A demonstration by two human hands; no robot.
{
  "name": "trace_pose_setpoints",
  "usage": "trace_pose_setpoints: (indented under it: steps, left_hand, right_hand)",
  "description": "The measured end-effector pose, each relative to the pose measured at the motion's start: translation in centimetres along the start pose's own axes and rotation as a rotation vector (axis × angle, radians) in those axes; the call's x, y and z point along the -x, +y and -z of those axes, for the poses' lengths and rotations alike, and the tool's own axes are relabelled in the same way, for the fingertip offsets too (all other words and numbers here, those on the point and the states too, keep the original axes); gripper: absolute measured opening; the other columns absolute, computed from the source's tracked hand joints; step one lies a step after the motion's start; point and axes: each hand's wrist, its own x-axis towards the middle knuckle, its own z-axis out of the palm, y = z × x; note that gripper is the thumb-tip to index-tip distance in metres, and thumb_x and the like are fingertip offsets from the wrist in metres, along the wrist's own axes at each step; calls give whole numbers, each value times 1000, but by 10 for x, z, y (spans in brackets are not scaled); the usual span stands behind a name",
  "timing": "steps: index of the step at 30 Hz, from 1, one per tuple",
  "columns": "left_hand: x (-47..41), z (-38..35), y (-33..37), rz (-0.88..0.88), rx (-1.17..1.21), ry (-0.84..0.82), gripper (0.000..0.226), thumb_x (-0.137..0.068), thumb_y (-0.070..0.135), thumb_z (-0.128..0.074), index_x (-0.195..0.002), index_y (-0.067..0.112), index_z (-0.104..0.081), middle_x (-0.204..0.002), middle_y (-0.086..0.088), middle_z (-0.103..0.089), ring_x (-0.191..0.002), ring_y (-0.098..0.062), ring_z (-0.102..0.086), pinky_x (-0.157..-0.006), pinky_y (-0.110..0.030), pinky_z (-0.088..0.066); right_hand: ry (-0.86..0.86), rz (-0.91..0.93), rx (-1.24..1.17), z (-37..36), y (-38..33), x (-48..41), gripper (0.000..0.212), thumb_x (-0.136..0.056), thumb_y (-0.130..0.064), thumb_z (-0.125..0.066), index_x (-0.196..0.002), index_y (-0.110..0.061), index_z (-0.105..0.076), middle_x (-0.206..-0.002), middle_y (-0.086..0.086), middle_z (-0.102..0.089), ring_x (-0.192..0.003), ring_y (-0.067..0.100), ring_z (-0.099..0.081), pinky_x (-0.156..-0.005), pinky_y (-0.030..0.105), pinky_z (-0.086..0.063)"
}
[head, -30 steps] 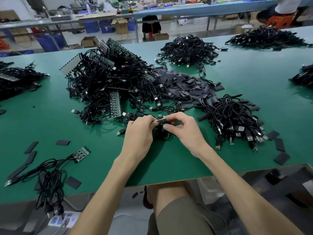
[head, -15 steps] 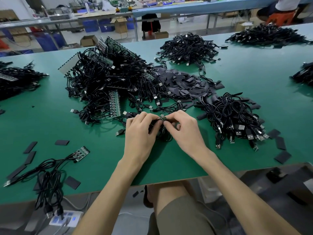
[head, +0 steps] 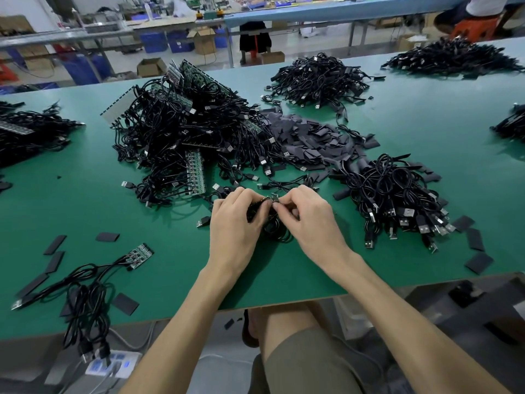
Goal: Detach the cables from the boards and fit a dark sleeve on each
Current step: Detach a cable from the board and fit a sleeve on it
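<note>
My left hand [head: 237,223] and my right hand [head: 308,220] meet at the table's middle, fingertips together on a small green board piece [head: 268,199] with black cables [head: 277,231] coiled beneath it. Left fingers curl round the board end, right fingers pinch its other end. A big tangle of cables on green boards [head: 184,137] lies behind. A heap of dark flat sleeves [head: 312,140] sits beyond my right hand. A pile of cables with USB plugs [head: 397,200] lies to the right.
A small board with cables [head: 139,255] lies at the front left, loose dark sleeves [head: 54,261] scattered around it. More cable piles sit at the far back [head: 318,78], far left [head: 28,132] and right edge [head: 508,126]. The green table edge [head: 284,301] is near my knees.
Both hands stayed together over the coiled cables, fingertips shifting slightly on the small board piece; the view moved a little closer.
</note>
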Motion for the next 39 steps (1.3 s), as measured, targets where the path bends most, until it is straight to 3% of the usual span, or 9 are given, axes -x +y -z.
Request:
trace_pose_setpoints:
  steps: [3, 11, 16, 20, 24, 29, 33, 36, 39]
  left_hand:
    - [-1, -1, -1, 18, 4, 13, 15, -97, 28, -69, -88, 16, -65, -86, 9, -62, -78, -14, -54, -83, -35, -39]
    - [1, 0, -2, 86, -74, 157, 6, -99, 17, -65, -97, 12, -66, -95, 0, -66, -95, -16, -50, -84, -25, -25]
    - [2, -1, 0, 71, 38, 224, 5, -100, 11, -63, -97, 8, -65, -93, 0, -60, -83, -9, -42, -81, -38, -41]
    - [5, 2, 1, -91, 96, 204, 7, -94, -3, -64, -92, 3, -65, -90, -4, -59, -84, -21, -51, -77, -44, -45]
    - [7, 0, -2, -203, 7, 139, 16, -88, -11, -67, -91, 5, -67, -91, -3, -61, -84, -23, -52, -80, -34, -41]
    - [7, 0, -1, -87, -104, 105, 24, -87, -14, -65, -97, 8, -65, -97, -2, -61, -89, -18, -51, -87, -31, -38]
    - [10, 0, 4, -284, -170, 72, 18, -95, 8, -63, -113, 11, -65, -116, -2, -62, -111, -21, -56, -102, -34, -32]
    - [11, -4, 10, -456, -196, 18, 23, -93, 2, -64, -114, 9, -70, -119, -4, -66, -111, -23, -61, -103, -40, -39]
    - [11, -7, 13, -600, -235, -168, 30, -90, -1, -61, -116, 11, -71, -121, -1, -68, -113, -22, -63, -105, -39, -43]
  right_hand:
    - [23, 16, 11, 0, 0, 2, 10, -97, -13, -69, -93, -4, -67, -89, -4, -54, -79, 8, -46, -74, 18, -38]
    - [174, -223, -254, 3, 6, -4, 16, -103, -21, -60, -93, -9, -64, -92, 0, -68, -82, 13, -63, -71, 25, -48]
    - [242, -318, -341, 5, 8, -5, 16, -106, -21, -54, -92, -15, -61, -87, -6, -74, -81, 6, -70, -71, 28, -56]
    - [301, -423, -451, 7, 11, -6, 16, -107, -23, -54, -94, -15, -58, -75, -7, -74, -66, 18, -71, -64, 44, -58]
    - [377, -530, -602, 12, 16, -7, 19, -109, -22, -48, -100, -6, -50, -83, -9, -77, -70, 22, -76, -74, 51, -60]
    - [459, -442, -628, 10, 13, -6, 10, -111, -22, -42, -103, -16, -46, -96, -6, -78, -89, 13, -77, -87, 38, -59]
    - [484, -375, -641, 9, 12, -4, 11, -111, -17, -39, -106, -20, -48, -107, -3, -75, -101, 12, -74, -94, 34, -58]
    - [505, -268, -646, 9, 6, -4, 14, -110, -13, -38, -110, -22, -49, -118, -14, -70, -115, 11, -69, -97, 29, -55]
    - [504, -143, -626, 8, 3, -5, 10, -111, -8, -37, -114, -14, -45, -132, -2, -59, -129, 16, -61, -104, 32, -51]
